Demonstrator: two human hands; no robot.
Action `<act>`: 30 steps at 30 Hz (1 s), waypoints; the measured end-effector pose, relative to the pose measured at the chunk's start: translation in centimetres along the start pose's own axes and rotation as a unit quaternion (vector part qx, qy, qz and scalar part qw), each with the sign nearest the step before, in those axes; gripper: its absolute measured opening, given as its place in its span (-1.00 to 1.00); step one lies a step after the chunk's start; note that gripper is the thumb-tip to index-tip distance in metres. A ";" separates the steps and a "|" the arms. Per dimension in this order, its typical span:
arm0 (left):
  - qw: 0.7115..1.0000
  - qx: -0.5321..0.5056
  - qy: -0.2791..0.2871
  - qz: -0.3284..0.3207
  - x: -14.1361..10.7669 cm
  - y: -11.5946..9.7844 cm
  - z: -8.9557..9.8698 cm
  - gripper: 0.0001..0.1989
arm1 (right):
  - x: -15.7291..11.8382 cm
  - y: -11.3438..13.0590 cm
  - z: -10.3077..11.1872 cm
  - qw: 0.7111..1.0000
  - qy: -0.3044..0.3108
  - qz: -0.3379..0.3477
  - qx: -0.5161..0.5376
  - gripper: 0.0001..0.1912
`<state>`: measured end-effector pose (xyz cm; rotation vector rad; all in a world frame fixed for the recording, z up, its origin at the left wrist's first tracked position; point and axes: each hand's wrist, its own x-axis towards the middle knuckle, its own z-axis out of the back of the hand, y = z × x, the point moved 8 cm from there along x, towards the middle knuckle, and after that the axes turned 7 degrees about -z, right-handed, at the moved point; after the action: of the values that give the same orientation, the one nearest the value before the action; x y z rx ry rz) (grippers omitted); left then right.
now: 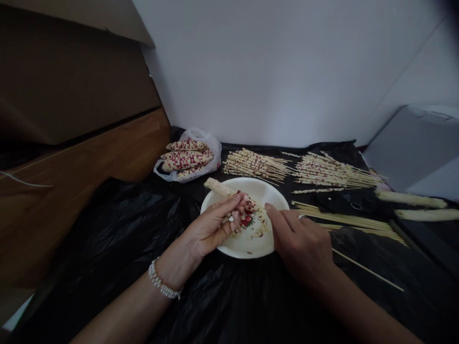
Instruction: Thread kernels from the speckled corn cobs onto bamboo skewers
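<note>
A white bowl [247,249] with loose kernels and a red and green pattern at its bottom lies under both hands. Over it, my left hand [219,220] has its fingers curled round a partly stripped corn cob [218,187] and some loose kernels. The bare end of the cob points up and left. My right hand [301,236], a ring on one finger, is closed at the bowl's right rim near the cob's other end. A thin stick [367,269] runs out from under it to the lower right; its tip is hidden.
Behind the bowl lie a plastic bag of red and white cobs [188,156] and two piles of kernel-threaded sticks [254,165]. Bare sticks [349,220] and two stripped cobs [412,198] lie right. Black plastic [118,229] covers the surface; a wooden panel [107,162] stands left.
</note>
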<state>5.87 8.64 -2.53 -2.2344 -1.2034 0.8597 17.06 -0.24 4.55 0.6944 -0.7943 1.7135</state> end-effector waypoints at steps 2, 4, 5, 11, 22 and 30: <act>1.000 0.008 0.008 0.000 0.0 0.1 -0.1 -0.90 | 0.0 0.1 0.0 1.000 -0.004 0.003 0.001 -0.74; 1.000 0.015 -0.001 -0.003 0.0 0.2 0.0 -0.91 | 0.0 0.3 0.2 1.000 -0.008 0.010 0.003 -0.74; 1.000 0.016 -0.007 -0.005 0.0 0.1 0.1 -0.90 | 0.0 0.4 0.2 1.000 -0.008 0.014 0.006 -0.74; 0.999 0.004 -0.030 -0.022 -0.2 -0.9 0.2 -0.85 | 0.4 0.2 0.1 0.999 0.018 0.009 0.046 -0.70; 0.997 -0.012 -0.059 -0.042 -0.2 -1.7 0.6 -0.84 | 0.3 0.2 0.7 0.999 -0.001 0.019 0.035 -0.68; 0.998 0.013 -0.055 -0.028 -0.5 -1.6 0.4 -0.84 | 0.3 0.7 0.9 0.999 -0.011 0.027 0.039 -0.69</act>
<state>4.48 9.09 -1.70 -2.1468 -1.2911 0.9824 16.36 -0.94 5.19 0.7511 -0.7703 1.7970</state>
